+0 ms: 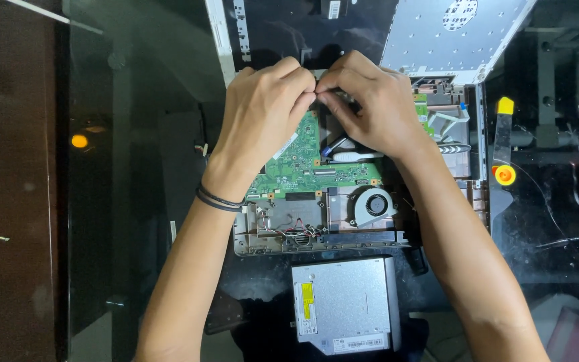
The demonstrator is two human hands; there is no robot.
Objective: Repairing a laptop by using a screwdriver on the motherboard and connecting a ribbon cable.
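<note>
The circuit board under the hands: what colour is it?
Green, seen in the head view: the circuit board.

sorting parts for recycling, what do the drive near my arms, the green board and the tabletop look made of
Optical drive: likely sheet metal, dull brushed grey sheen. Green board: looks like laminated circuit board, glossy green with solder points. Table: apparently dark glass, showing reflections.

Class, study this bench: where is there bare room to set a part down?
Free: the dark glass table left of the opened laptop base and left hand. Crowded: the right side, with tools, and the front, where the silver optical drive lies.
</note>
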